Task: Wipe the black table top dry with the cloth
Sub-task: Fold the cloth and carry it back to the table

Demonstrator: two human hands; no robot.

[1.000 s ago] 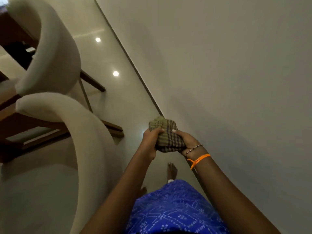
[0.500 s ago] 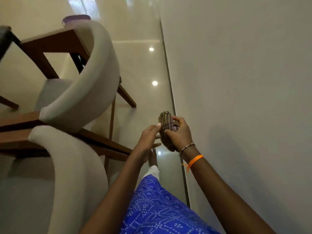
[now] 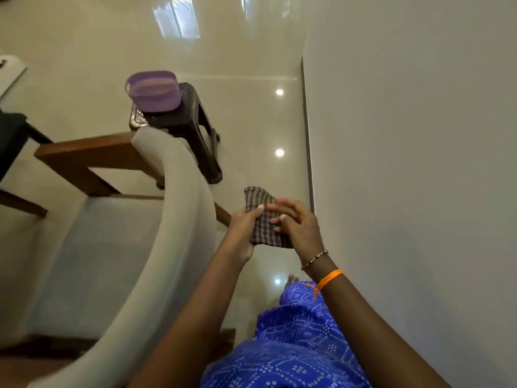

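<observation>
**Cloth in both hands, desk not yet reached**

The cloth was folded small and held in mid-air above the glossy floor, at about five o'clock from the frame's centre. The left hand pinched its near edge, thumb on top; the right hand lay over it with fingers loosely spread, not clamped. This looked like the preparing step: folding the cloth into a pad. At nine o'clock curved a pale chair back; beyond, at eleven o'clock, a purple tub sat on a dark stool. A black surface showed at the far left edge, possibly the desk. Next move: carry the pad there and press it flat.
</observation>
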